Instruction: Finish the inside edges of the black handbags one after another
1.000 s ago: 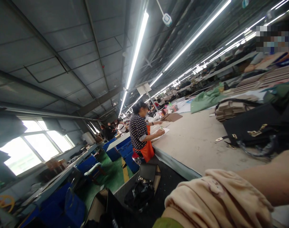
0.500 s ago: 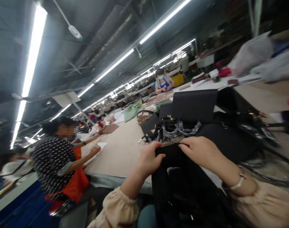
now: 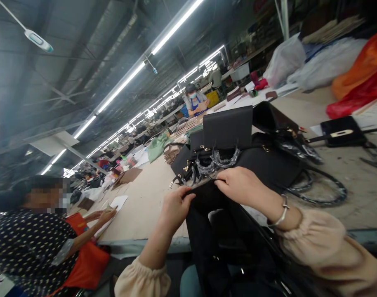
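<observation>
A black bag [image 3: 207, 231] hangs before me over my lap, its lower part dark and hard to make out. My left hand [image 3: 175, 208] pinches the upper left end of its edge, thumb on the near side. At the edge's other end, my right hand [image 3: 239, 184] grips with fingertips together. Just beyond my hands, several finished-looking black handbags [image 3: 227, 128] lie piled on the table. Clear plastic wraps the looped handles [image 3: 227, 159] of these handbags. To the right of the pile rests a wrapped black strap [image 3: 333, 200].
The beige table [image 3: 145, 206] runs off to the far left. At my left a co-worker [image 3: 30, 239] in a dotted top writes on white paper [image 3: 118, 203]. A red and orange bag [image 3: 361, 82] and a small black piece with a gold clasp [image 3: 340, 132] lie right.
My view has swung to the right, so the co-worker and pile sit farther left. Both hands keep their hold on the black bag's edge.
</observation>
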Demonstrator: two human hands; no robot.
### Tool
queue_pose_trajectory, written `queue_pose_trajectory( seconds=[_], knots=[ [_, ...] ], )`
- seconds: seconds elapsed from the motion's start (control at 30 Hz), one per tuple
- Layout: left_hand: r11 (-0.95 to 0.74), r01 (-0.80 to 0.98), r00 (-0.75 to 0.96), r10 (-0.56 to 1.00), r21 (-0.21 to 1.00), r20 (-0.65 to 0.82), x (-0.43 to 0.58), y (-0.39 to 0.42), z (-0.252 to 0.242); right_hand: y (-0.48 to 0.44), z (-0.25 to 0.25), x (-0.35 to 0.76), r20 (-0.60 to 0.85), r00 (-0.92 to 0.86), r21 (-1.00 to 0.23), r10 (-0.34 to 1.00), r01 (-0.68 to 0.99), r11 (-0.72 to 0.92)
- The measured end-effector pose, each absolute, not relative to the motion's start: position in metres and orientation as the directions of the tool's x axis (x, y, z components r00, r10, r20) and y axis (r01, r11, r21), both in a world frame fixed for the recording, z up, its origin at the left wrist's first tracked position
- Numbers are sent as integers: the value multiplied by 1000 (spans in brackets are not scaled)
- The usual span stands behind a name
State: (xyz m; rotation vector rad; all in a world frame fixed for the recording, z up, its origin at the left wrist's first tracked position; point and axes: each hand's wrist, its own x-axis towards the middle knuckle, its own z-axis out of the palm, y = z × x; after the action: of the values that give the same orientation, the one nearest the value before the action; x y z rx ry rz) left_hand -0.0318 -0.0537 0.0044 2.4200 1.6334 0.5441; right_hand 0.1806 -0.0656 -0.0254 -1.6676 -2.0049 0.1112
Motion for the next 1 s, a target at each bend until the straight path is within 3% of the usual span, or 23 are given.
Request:
queue_pose_trajectory(
  seconds=[0.67, 1.0],
  knots=[
    [-359, 929, 340, 924, 93, 177, -23, -53, 11, -68, -24, 177, 356, -128, -365, 926, 893, 263],
    [-356, 930, 344, 931, 95, 122, -23, -48, 14, -69, -24, 175, 370, -99, -370, 924, 896, 245]
  ],
)
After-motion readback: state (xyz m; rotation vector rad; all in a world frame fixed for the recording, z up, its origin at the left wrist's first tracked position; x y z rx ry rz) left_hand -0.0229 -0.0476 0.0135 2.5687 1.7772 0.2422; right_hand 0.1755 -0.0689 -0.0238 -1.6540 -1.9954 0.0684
